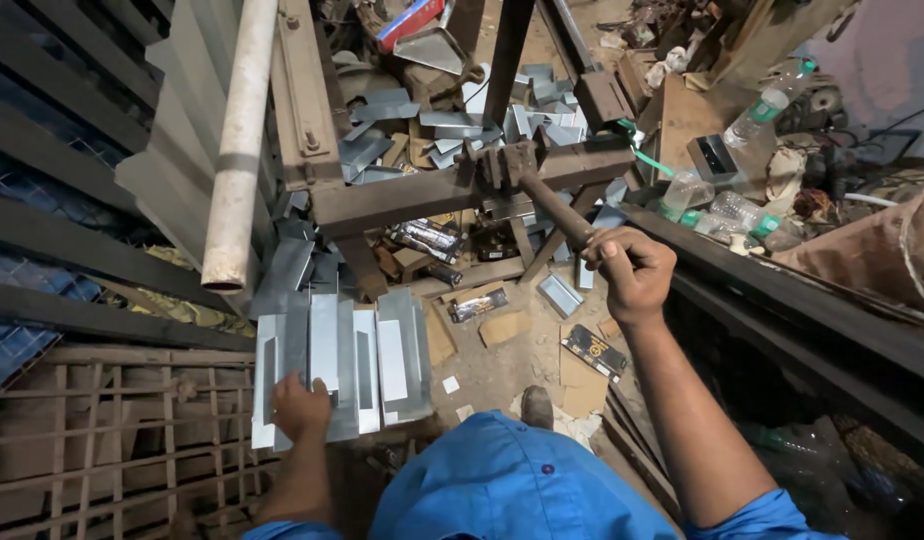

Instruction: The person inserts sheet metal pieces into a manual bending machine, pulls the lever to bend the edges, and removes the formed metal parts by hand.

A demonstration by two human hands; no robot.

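Observation:
My right hand (632, 268) is closed around the end of a rusty metal lever handle (554, 205) that runs up to a pivot on a rusty press frame (432, 185). My left hand (300, 407) rests on a row of several folded grey sheet-metal channel pieces (347, 362) stacked side by side below the frame. My fingers lie over the near edge of the middle pieces. I wear a blue shirt (512, 480).
A pale pipe (240, 140) leans upright at the left. A heap of bent sheet-metal pieces (452, 125) lies behind the frame. Plastic bottles (727, 210) and clutter sit at the right beside a dark steel beam (782, 300). A rusty grille (112, 440) lies at lower left.

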